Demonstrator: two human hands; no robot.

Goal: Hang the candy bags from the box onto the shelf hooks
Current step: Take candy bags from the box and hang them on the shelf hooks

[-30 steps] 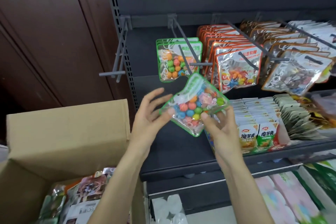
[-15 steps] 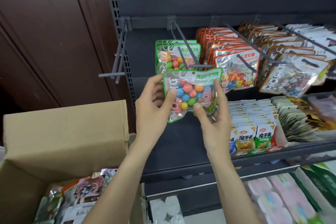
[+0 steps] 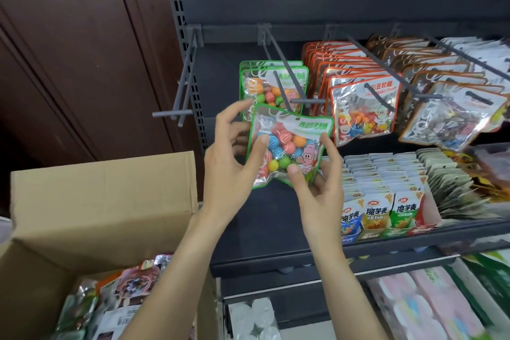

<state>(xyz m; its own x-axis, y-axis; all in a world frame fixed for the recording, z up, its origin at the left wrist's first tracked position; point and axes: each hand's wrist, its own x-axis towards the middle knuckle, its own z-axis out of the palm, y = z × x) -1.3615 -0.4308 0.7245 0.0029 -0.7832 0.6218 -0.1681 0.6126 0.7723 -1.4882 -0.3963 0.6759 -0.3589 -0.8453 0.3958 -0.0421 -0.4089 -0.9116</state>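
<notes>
Bag held upright in front of shelf, just below hook carrying matching green bags. Left hand pinching bag's left edge, thumb in front, fingers behind. Right hand pinching lower right corner, likewise. Small hang hole near top centre, below hook tip. Advice: raise bag, line hole with lower prong tip, keep top edge taut, slide back against others. Risk: foil buckling, prong missing hole. More bags waiting in box.
</notes>
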